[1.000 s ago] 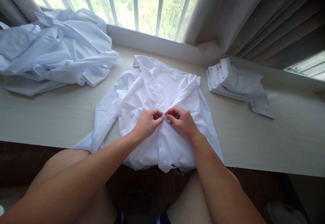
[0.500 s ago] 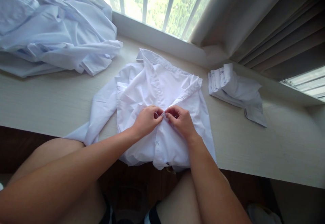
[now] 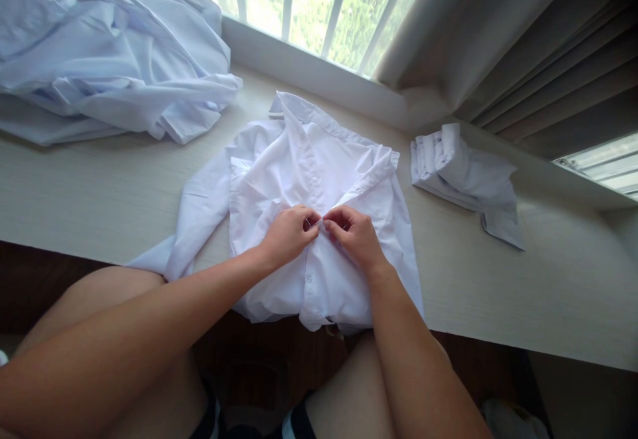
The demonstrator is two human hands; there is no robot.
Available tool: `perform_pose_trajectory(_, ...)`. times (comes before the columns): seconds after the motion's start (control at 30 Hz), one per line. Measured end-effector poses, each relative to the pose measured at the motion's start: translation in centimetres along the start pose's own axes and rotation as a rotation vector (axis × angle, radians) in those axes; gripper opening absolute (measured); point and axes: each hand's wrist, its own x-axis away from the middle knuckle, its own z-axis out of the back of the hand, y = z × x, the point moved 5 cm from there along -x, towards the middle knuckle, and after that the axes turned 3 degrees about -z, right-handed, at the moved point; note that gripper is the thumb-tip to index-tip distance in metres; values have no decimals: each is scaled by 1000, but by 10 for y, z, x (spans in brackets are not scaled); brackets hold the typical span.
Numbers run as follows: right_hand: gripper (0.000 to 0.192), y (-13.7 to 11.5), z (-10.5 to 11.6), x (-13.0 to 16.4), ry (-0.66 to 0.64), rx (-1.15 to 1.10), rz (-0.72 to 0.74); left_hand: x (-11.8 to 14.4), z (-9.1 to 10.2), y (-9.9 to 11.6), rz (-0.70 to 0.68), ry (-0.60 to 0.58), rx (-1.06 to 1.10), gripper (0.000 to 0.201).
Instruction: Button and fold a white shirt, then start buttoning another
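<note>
A white button-up shirt [image 3: 269,206] lies front up before me, its collar toward the window and its hem over the near table edge. Its upper front is spread apart, and one sleeve hangs out to the left. My left hand [image 3: 293,232] pinches the front edge of the shirt between thumb and forefinger. Close beside it, my right hand [image 3: 353,232] pinches the same spot from the other side, the fingertips almost touching. What lies right between the fingertips is hidden. Lower on the placket a small button [image 3: 309,279] shows.
A heap of white shirts [image 3: 124,60] covers the table's far left. Folded white garments [image 3: 463,167] sit to the right. Behind the pale table [image 3: 523,293] stand a barred window [image 3: 309,7] and a grey curtain [image 3: 498,47]. My knees are under the near edge.
The view has shifted very slightly. Both hands keep their pinch at the same place on the shirt front, with hardly any finger movement visible.
</note>
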Motion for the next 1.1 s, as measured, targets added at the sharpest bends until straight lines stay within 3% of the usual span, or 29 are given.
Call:
perform_pose_trajectory(0.7,13,7,-3,-1,-32,-97,-84,-1,-1,-3,-73,-42,-11,15)
perform_pose_trajectory(1.1,18,4,-1,-1,-23,-38,-37,-4,1,-5,-145,-11,-70,12)
